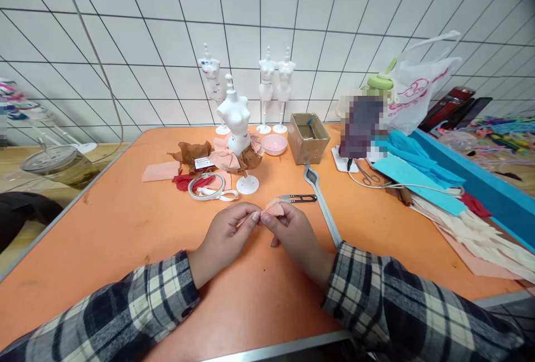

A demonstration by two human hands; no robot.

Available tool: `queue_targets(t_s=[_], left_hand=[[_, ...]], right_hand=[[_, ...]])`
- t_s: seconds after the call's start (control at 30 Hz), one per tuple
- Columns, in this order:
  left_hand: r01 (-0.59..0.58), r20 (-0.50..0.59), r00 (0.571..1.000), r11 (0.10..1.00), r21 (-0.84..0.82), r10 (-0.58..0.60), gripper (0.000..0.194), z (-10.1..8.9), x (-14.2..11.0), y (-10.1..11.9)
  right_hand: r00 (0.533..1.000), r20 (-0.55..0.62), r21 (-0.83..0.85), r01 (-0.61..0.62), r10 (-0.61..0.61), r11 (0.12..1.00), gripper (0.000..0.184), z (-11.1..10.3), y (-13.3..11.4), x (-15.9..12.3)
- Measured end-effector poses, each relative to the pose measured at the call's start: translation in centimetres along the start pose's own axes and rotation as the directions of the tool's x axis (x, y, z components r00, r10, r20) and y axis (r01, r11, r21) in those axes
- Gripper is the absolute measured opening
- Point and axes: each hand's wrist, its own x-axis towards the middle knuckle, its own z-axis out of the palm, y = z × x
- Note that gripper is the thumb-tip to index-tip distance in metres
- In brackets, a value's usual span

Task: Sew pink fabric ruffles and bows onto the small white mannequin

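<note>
A small piece of peach fabric (pixel 274 208), gathered into folds, is pinched between both my hands above the orange table. My left hand (pixel 228 236) closes thumb and forefinger on its left end. From the other side my right hand (pixel 298 239) grips it with thumb and fingers, the folds fanning out above. Just behind lie black-handled thread snips (pixel 297 198). Beyond my hands stands a white mini dress form (pixel 234 114) wearing a gathered skirt of peach and brown fabric (pixel 228 156).
Ribbon rolls (pixel 204 186) and fabric scraps (pixel 161 171) lie left of the dress form. At the back are a pink bowl (pixel 275 145), a cardboard box (pixel 309 139) and several white forms. Grey tweezers (pixel 320 195), scissors (pixel 368 175) and cloth strips (pixel 472 225) are on the right.
</note>
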Motion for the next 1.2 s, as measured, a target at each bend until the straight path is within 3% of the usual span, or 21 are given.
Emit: queue_targets(t_s=[0.27,0.33,0.4,0.47,0.5,0.57,0.63,0.73,0.87,0.97,1.1,1.2], left_hand=[[0.040,-0.067,0.997,0.989,-0.140,-0.050,0.026,0.1,0.2,-0.2],[-0.032,-0.063,0.998,0.991,-0.132,0.024,0.025,-0.3,0.0,-0.5],[-0.171,-0.019,0.985,0.981,-0.087,0.170,0.028,-1.0,0.0,-0.6],[-0.367,0.088,0.926,0.930,-0.010,0.367,0.033,-1.9,0.0,-0.6],[-0.471,0.176,0.871,0.881,0.036,0.459,0.034,-2.4,0.1,-0.5],[-0.618,0.376,0.753,0.776,0.125,0.540,0.032,-3.4,0.5,-0.4],[-0.662,0.468,0.710,0.725,0.190,0.526,0.030,-3.9,0.8,-0.5],[-0.658,0.500,0.712,0.718,0.227,0.494,0.030,-3.9,1.1,-0.6],[-0.625,0.494,0.721,0.763,0.162,0.486,0.033,-3.3,0.9,-0.6],[-0.600,0.543,0.716,0.784,0.156,0.440,0.036,-2.9,0.9,-0.7],[-0.606,0.577,0.699,0.779,0.163,0.423,0.030,-2.5,0.9,-0.7],[-0.586,0.547,0.739,0.776,0.234,0.393,0.025,-2.2,0.7,-0.6]], right_hand=[[0.987,0.118,0.172,-0.125,0.106,0.977,0.031,-0.1,-0.3,0.0],[0.978,0.159,0.189,-0.166,0.137,0.968,0.028,-0.4,-0.5,0.1],[0.949,0.259,0.142,-0.221,0.179,0.965,0.022,-1.0,-0.9,0.3],[0.901,0.389,0.030,-0.221,0.192,0.975,0.013,-1.7,-1.3,0.7],[0.880,0.441,-0.046,-0.176,0.178,0.983,0.009,-2.1,-1.5,0.9],[0.878,0.474,-0.220,0.046,0.066,0.975,0.005,-2.7,-1.7,1.3],[0.875,0.472,-0.381,0.308,-0.103,0.872,0.016,-3.1,-1.7,1.6],[0.828,0.483,-0.485,0.523,-0.284,0.701,0.025,-3.5,-1.2,2.0],[0.750,0.566,-0.453,0.630,-0.342,0.631,0.010,-4.0,-1.0,2.2],[0.694,0.612,-0.457,0.701,-0.379,0.548,0.013,-4.3,-1.1,2.3],[0.626,0.680,-0.530,0.779,-0.382,0.335,0.020,-4.6,-1.4,2.3],[0.575,0.739,-0.568,0.812,-0.350,0.135,0.022,-4.5,-1.9,1.9]])
